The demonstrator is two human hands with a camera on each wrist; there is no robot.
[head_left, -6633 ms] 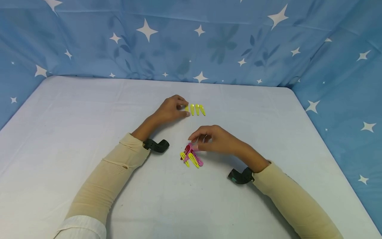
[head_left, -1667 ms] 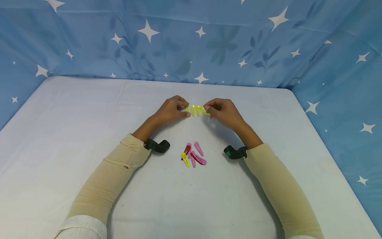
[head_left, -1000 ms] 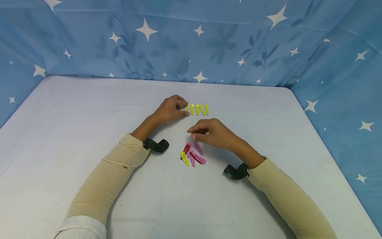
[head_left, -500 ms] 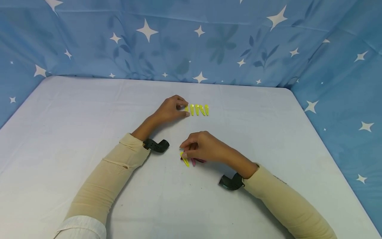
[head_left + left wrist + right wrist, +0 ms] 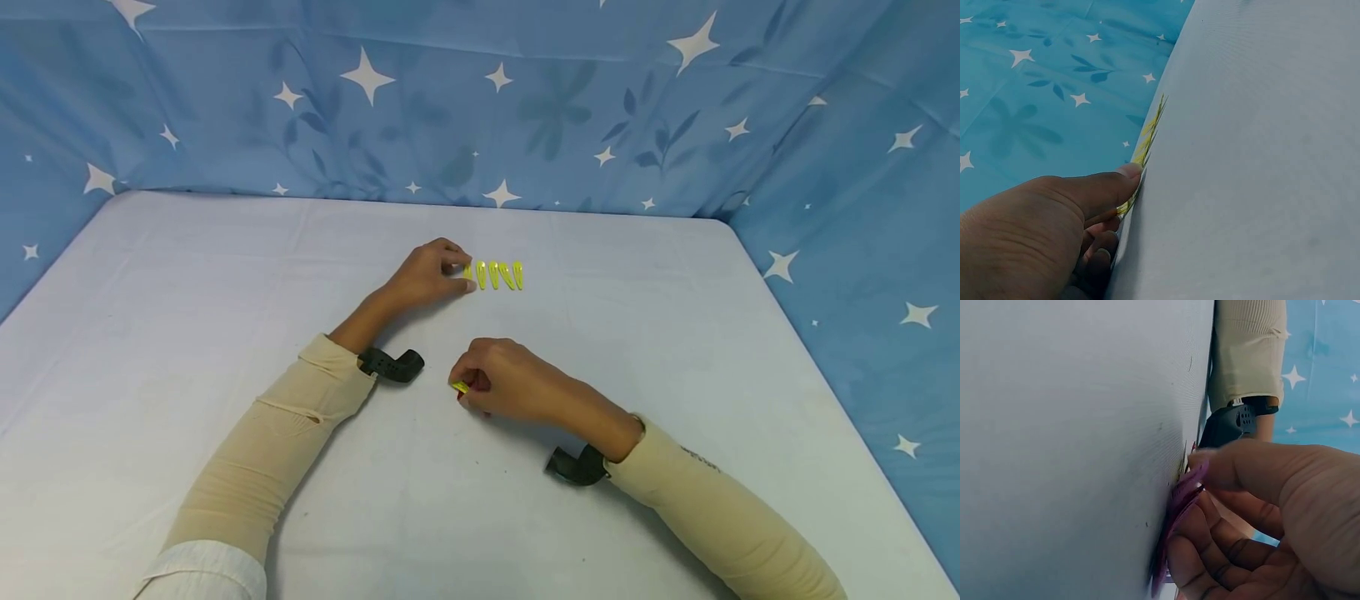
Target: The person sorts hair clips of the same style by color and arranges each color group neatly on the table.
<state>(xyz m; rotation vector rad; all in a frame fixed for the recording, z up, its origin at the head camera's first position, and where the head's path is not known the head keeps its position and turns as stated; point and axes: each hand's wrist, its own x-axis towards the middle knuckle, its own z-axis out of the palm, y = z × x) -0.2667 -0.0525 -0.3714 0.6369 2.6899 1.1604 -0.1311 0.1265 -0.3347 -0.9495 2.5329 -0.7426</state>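
At the back of the table, several yellow snap hair clips (image 5: 494,275) lie in a row. My left hand (image 5: 431,273) rests at the row's left end, thumb and index finger on either end of the leftmost yellow clip (image 5: 467,272). Closer to me, my right hand (image 5: 517,383) is over the loose pile and pinches a yellow hair clip (image 5: 459,387) between thumb and index finger. A bit of red clip (image 5: 461,395) shows just under it. The right wrist view shows pink clips (image 5: 1186,487) beside the fingers; the hand hides most of the pile from the head view.
A white cloth covers the table (image 5: 375,500). Blue star-patterned curtain (image 5: 442,108) hangs behind it and along the right side. Each wrist carries a black camera mount, the left one (image 5: 393,367) and the right one (image 5: 577,467).
A fifth-place yellow clip was set at the row's right end by my right hand, which then came back to the pile and took hold of another yellow clip. My left hand stayed put.
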